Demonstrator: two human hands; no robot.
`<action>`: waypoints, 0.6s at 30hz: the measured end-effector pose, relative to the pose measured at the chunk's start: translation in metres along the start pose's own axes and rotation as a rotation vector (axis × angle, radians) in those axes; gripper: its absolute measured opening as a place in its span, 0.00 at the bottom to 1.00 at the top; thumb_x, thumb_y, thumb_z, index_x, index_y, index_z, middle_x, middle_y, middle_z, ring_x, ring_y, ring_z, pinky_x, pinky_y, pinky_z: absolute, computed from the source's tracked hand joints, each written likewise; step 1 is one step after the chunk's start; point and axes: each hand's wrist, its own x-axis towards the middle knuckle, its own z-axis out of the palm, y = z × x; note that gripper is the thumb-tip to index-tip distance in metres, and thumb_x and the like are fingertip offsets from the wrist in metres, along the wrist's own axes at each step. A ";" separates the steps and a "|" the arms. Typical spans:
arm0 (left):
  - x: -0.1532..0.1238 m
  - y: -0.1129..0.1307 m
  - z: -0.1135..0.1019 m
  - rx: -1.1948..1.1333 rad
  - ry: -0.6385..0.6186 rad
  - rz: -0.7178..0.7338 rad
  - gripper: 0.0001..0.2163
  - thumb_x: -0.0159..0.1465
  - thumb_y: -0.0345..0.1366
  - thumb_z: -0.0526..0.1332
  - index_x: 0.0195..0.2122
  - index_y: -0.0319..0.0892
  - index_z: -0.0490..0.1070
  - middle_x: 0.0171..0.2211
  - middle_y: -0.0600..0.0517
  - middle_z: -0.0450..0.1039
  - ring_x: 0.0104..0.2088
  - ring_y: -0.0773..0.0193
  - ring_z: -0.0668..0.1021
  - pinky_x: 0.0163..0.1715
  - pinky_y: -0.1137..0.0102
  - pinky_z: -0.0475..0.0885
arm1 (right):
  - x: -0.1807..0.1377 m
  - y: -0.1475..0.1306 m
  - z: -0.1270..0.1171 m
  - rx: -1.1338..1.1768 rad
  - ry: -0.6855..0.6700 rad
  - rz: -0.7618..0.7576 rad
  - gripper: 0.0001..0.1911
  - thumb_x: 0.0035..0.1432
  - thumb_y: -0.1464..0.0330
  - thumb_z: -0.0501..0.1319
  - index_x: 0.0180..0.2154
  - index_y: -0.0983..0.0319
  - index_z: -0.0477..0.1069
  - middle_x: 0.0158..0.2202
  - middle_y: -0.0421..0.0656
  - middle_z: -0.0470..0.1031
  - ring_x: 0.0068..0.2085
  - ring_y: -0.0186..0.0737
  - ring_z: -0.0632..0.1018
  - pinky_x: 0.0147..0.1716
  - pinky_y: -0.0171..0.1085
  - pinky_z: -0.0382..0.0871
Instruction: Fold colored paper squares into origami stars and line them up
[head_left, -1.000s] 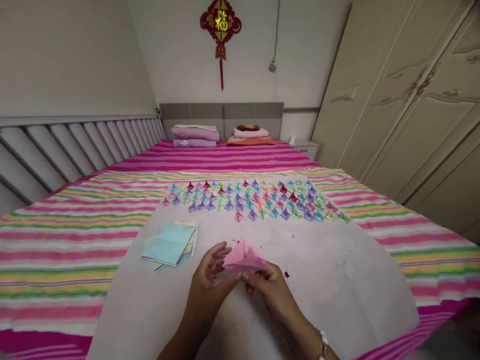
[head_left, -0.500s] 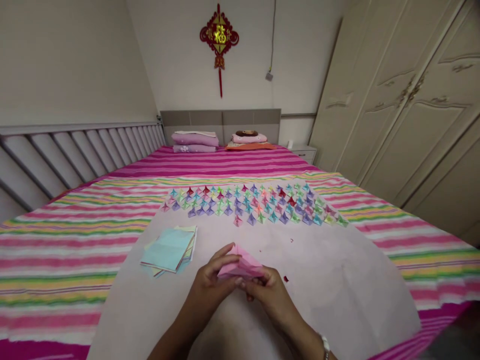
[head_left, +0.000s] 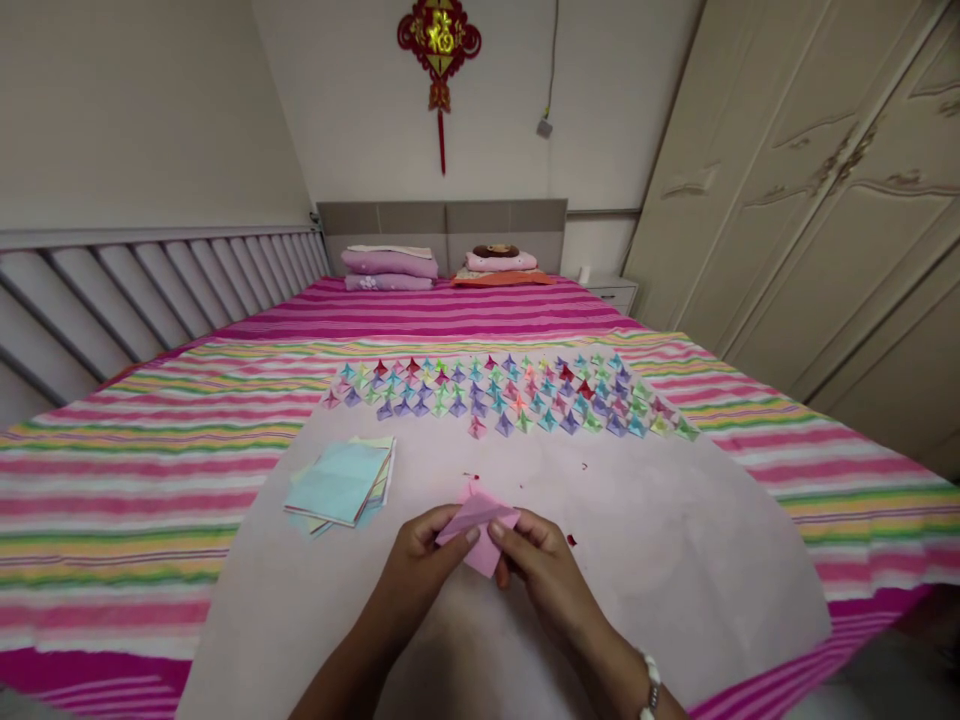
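Your left hand (head_left: 422, 547) and right hand (head_left: 540, 553) pinch the pink paper (head_left: 482, 514) in your grip, right of the paper stack (head_left: 341, 484). It looks partly folded. Many little shapes (head_left: 511, 390) past the stack look done; the stack looks unfolded.

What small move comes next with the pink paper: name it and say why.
Probably press the pink paper along its folds: the left hand and right hand pinch it from opposite sides, with both thumbs on its folded face.
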 end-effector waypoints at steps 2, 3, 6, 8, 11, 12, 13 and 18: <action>-0.001 0.000 0.000 0.012 -0.014 0.023 0.11 0.57 0.37 0.63 0.40 0.47 0.80 0.24 0.54 0.74 0.25 0.65 0.73 0.27 0.72 0.69 | 0.000 0.000 0.000 0.037 0.012 0.021 0.16 0.53 0.56 0.65 0.28 0.64 0.73 0.15 0.37 0.69 0.18 0.30 0.67 0.22 0.31 0.57; -0.001 -0.001 -0.001 0.018 -0.021 0.033 0.11 0.57 0.36 0.62 0.39 0.47 0.80 0.26 0.53 0.75 0.25 0.65 0.72 0.27 0.72 0.69 | 0.000 -0.001 0.001 0.065 0.021 0.032 0.15 0.52 0.57 0.65 0.28 0.64 0.73 0.15 0.37 0.69 0.18 0.30 0.67 0.22 0.31 0.56; -0.001 -0.001 -0.002 0.042 -0.049 0.058 0.12 0.55 0.31 0.59 0.35 0.47 0.81 0.29 0.52 0.74 0.27 0.65 0.72 0.28 0.71 0.69 | -0.001 -0.002 0.002 0.151 0.036 0.060 0.13 0.50 0.60 0.66 0.28 0.64 0.73 0.16 0.37 0.70 0.18 0.29 0.67 0.21 0.30 0.56; -0.001 -0.001 -0.002 0.065 -0.066 0.071 0.12 0.54 0.30 0.57 0.34 0.47 0.80 0.30 0.52 0.73 0.27 0.65 0.72 0.29 0.70 0.69 | -0.001 -0.003 0.003 0.203 0.021 0.066 0.11 0.49 0.62 0.67 0.28 0.64 0.74 0.18 0.38 0.71 0.18 0.29 0.67 0.20 0.30 0.58; -0.003 0.003 -0.004 0.113 -0.072 0.096 0.13 0.55 0.30 0.56 0.34 0.46 0.80 0.31 0.52 0.73 0.30 0.64 0.73 0.32 0.69 0.70 | -0.001 -0.005 0.002 0.328 -0.020 0.044 0.11 0.48 0.62 0.67 0.28 0.64 0.74 0.20 0.39 0.71 0.20 0.32 0.69 0.21 0.31 0.62; -0.004 0.004 -0.004 0.128 -0.073 0.107 0.13 0.56 0.30 0.56 0.34 0.45 0.80 0.32 0.51 0.73 0.32 0.63 0.74 0.33 0.68 0.70 | -0.001 -0.005 0.002 0.363 -0.027 0.032 0.12 0.49 0.60 0.66 0.27 0.64 0.74 0.19 0.40 0.71 0.21 0.33 0.69 0.21 0.32 0.63; -0.005 0.006 -0.004 0.139 -0.079 0.122 0.13 0.56 0.30 0.56 0.35 0.45 0.79 0.33 0.51 0.73 0.34 0.62 0.74 0.34 0.68 0.70 | -0.002 -0.006 0.001 0.379 -0.032 0.024 0.14 0.50 0.59 0.65 0.26 0.64 0.74 0.19 0.40 0.71 0.21 0.33 0.70 0.22 0.32 0.63; -0.005 0.009 -0.002 0.163 -0.116 0.168 0.08 0.57 0.33 0.60 0.35 0.44 0.79 0.35 0.50 0.73 0.37 0.61 0.75 0.36 0.70 0.69 | 0.001 -0.007 0.003 0.178 0.052 0.006 0.14 0.48 0.60 0.69 0.25 0.65 0.73 0.18 0.38 0.70 0.20 0.28 0.67 0.21 0.29 0.59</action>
